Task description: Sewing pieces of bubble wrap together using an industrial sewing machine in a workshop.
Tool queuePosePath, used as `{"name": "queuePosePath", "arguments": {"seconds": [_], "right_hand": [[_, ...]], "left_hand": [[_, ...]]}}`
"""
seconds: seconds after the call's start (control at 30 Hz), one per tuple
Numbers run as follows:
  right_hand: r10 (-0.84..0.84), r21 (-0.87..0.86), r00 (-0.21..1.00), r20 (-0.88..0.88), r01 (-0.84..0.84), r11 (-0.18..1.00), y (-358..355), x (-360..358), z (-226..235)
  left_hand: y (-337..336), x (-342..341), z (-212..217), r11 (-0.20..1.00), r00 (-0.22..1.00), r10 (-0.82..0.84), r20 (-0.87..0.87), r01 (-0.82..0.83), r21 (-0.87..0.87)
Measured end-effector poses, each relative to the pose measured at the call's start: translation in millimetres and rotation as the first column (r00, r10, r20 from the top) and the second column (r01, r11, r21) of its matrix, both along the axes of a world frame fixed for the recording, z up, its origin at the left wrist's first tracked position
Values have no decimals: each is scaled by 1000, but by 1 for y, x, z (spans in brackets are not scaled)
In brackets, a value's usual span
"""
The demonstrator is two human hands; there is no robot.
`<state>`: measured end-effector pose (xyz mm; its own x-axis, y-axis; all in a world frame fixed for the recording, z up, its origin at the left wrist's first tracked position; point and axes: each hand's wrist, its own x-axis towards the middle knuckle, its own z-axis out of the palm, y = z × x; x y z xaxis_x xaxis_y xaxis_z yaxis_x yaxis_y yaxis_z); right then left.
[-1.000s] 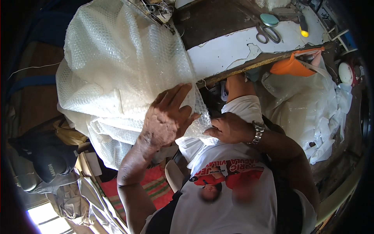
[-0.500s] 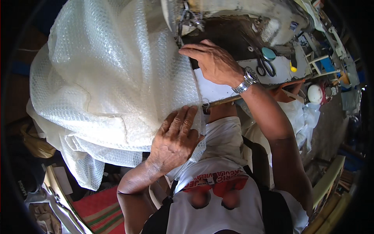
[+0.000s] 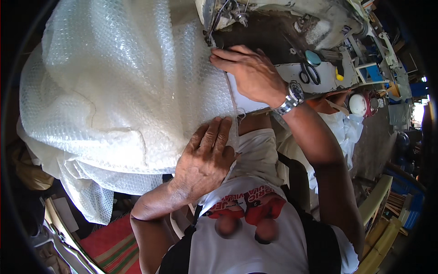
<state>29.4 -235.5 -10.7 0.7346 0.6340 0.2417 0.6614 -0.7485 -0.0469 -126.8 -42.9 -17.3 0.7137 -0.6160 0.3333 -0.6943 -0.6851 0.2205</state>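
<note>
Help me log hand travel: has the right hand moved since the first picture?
Yes: forward. Against the table, the right hand went from short of the front edge to beyond it, near the sewing machine.

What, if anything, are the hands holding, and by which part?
The left hand lies on the bubble wrap near its right edge; the right hand touches that edge farther up. Whether either grips it cannot be told.

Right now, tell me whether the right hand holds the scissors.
No, the scissors lie on the worktable, apart from the right hand touching the bubble wrap.
</note>
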Motion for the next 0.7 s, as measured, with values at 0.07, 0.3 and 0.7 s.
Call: {"name": "queuePosePath", "arguments": {"seconds": [0.07, 0.3, 0.7], "right_hand": [[31, 113, 983, -178, -11, 993, -7, 1, 3], [137, 57, 990, -32, -135, 989, -18, -31, -12], [170, 85, 956, -241, -154, 984, -32, -55, -2]], "left_hand": [[-1, -1, 1, 1000, 1000, 12, 19, -12, 3], [2, 0, -1, 1000, 999, -7, -34, 8, 24], [-2, -4, 8, 999, 999, 40, -19, -40, -1]]}}
